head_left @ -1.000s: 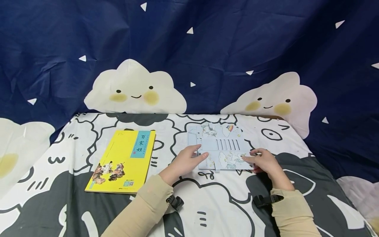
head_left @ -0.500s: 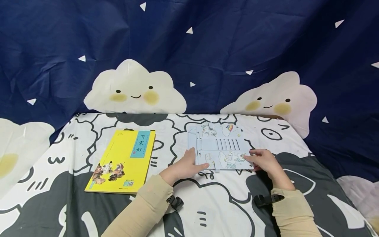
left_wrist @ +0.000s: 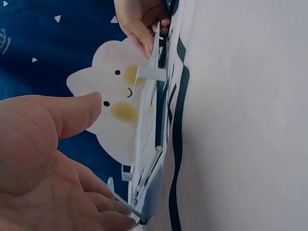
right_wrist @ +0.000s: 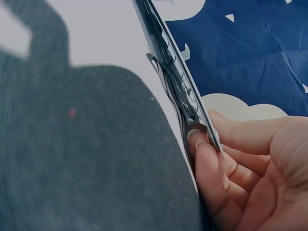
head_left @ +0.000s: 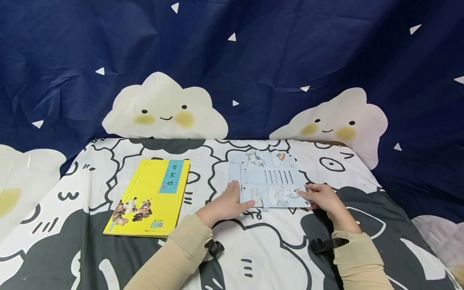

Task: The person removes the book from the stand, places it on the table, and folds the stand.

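A light-blue folding book stand [head_left: 270, 176] with unicorn and rainbow prints and a row of slots lies nearly flat on the patterned cloth. My right hand [head_left: 326, 200] pinches its near right corner, thumb on top and fingers beneath, as the right wrist view shows with the panel edge [right_wrist: 208, 126] between them. Along the left edge, my left hand [head_left: 226, 201] has its fingers extended, the tips right at the stand's bottom ledge [left_wrist: 149, 197]. Its thumb [left_wrist: 79, 113] is held apart from the panel. Small clips [left_wrist: 153, 73] stick up from that ledge.
A yellow book [head_left: 152, 197] with a blue title strip lies on the cloth to the left. Behind the table hangs a dark blue curtain [head_left: 253, 60] with smiling clouds. The table's back edge [head_left: 250, 139] runs just beyond the stand.
My left hand has drawn back from over the stand's left part to its left edge, fingers now straighter. The right hand keeps its grip on the corner; the book stand stays in place.
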`<state>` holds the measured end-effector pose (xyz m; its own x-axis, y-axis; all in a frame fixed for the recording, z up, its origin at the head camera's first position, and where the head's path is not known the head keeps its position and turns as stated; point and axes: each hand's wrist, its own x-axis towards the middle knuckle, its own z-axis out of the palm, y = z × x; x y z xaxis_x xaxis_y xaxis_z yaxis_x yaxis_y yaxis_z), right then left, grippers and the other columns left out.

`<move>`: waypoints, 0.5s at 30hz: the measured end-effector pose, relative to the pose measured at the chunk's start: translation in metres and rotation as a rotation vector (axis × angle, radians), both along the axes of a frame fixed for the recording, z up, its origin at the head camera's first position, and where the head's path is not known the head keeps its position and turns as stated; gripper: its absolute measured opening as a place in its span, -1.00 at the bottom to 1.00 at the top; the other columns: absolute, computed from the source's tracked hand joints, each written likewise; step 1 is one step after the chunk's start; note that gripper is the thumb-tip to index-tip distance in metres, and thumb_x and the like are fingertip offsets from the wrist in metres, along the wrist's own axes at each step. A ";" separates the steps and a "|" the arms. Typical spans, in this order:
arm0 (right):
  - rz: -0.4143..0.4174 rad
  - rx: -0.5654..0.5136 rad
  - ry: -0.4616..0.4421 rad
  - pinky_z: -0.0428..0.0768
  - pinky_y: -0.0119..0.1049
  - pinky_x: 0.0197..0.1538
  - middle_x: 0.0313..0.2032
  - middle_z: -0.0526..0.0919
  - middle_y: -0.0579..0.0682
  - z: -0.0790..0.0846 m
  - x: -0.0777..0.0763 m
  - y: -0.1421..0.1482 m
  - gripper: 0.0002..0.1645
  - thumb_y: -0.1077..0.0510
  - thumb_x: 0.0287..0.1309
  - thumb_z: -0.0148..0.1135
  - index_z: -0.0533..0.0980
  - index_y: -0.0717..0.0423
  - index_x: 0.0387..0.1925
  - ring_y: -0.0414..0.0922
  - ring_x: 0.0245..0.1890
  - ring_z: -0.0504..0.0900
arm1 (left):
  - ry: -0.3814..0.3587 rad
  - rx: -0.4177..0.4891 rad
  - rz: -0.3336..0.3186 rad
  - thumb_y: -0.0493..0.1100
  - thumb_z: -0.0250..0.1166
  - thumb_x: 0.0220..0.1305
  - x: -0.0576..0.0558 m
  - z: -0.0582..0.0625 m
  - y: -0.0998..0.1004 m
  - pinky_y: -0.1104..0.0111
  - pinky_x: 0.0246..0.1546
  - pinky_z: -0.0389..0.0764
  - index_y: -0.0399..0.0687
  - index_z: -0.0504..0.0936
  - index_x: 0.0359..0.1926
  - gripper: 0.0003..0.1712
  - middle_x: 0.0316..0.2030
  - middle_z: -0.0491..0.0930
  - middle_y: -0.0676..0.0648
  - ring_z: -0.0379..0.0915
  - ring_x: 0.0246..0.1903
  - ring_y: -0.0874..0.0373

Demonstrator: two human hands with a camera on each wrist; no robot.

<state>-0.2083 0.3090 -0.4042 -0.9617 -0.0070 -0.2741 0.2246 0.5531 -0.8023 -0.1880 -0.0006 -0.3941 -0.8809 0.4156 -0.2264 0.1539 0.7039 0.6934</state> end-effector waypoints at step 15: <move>-0.008 -0.006 -0.006 0.68 -0.40 -0.42 -0.40 0.70 -0.03 -0.001 0.000 0.000 -0.22 0.15 0.32 0.22 0.18 0.59 0.35 -0.29 -0.53 0.64 | 0.076 -0.157 -0.096 0.21 0.08 0.45 -0.006 -0.007 -0.004 0.06 0.56 -0.13 -0.32 0.10 0.50 -0.11 0.56 -0.17 -0.30 -0.40 0.57 -0.13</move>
<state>-0.2085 0.3089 -0.4053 -0.9599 -0.0006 -0.2802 0.2344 0.5465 -0.8040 -0.1944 -0.0043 -0.4010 -0.8560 0.4635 -0.2290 0.2736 0.7820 0.5601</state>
